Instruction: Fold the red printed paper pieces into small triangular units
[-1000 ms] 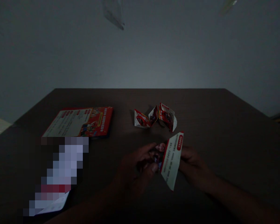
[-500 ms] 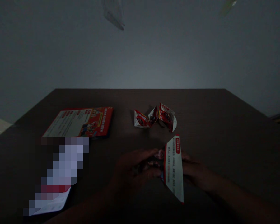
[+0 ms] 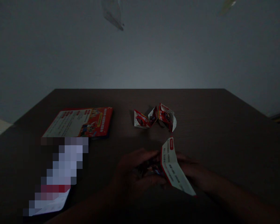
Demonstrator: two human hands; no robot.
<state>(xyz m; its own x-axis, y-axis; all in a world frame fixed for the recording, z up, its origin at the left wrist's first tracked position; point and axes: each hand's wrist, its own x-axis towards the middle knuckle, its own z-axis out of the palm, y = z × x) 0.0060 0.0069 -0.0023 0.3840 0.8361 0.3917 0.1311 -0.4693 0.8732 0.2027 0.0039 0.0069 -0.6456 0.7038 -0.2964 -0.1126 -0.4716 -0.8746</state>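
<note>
Leaflet: white printed sheet with a red edge, held up between both hands just above the near middle of the table; tilted, top corner pointing away, lower end slanting down to the right.
Left hand: curled at the leaflet's left edge, fingers bent in toward the folded part; pinching it there as far as the dim light shows.
Right hand: behind and under the leaflet's right side, mostly hidden by the paper; closed on the sheet, exact finger hold too dark to tell.
Position versus grip: leaflet sits between the two hands, both at its lower half, upper end free.
Folded paper pieces: small red-and-white cluster lying on the table beyond the hands, apart from them.
Booklet: red and white, flat on the table, far left.
Blurred patch: near left, contents unreadable.
</note>
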